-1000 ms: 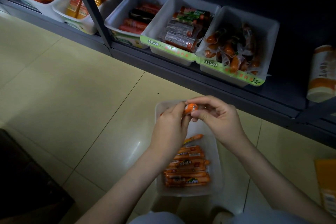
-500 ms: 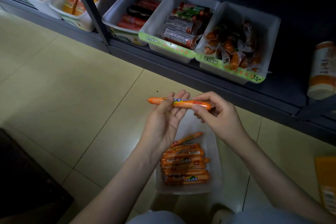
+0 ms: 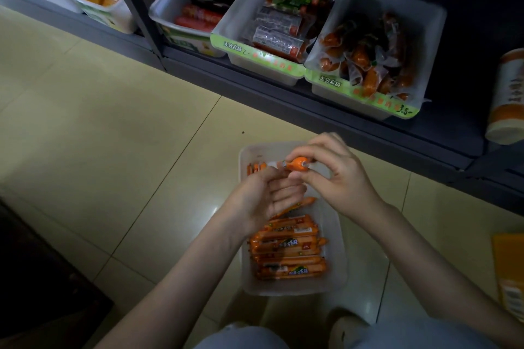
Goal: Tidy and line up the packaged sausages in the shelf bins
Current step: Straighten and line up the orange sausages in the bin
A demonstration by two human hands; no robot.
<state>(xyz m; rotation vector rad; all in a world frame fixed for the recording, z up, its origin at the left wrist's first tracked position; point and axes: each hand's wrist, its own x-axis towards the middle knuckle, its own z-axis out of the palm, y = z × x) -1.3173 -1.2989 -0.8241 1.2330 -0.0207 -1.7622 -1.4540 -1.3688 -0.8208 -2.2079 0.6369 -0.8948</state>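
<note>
Pale glossy floor tiles point(image 3: 113, 127), one dark speck point(image 3: 243, 132) on them. Grey upright post point(image 3: 133, 8) on the shelf point(image 3: 368, 133). Orange-and-white roll pack point(image 3: 507, 93) lying on the shelf at far right. Yellow box point(image 3: 509, 272) on the floor, right edge. Dark mat point(image 3: 34, 278) at lower left.

The sausage point(image 3: 297, 164) I hold is bright orange, its crimped end capped in silver. The stacked sausages point(image 3: 286, 249) below wear the same orange, with dark lettering, a small red square and a dab of green and yellow. Their floor bin point(image 3: 338, 263) is milky, translucent white. The floor tiles point(image 3: 113, 122) are pale cream-yellow, crossed by thin dark grout lines. The shelf point(image 3: 312, 105) is dark grey. Its shelf bins point(image 3: 433, 37) are white, two fronted by light green label strips point(image 3: 365, 93) with dark characters and orange writing. Inside them are red and black packs point(image 3: 204, 8), red packs with grey printed labels point(image 3: 280, 39) and orange-brown links in clear wrap point(image 3: 365, 62). A roll point(image 3: 507, 96) at my right is banded white and orange.
</note>
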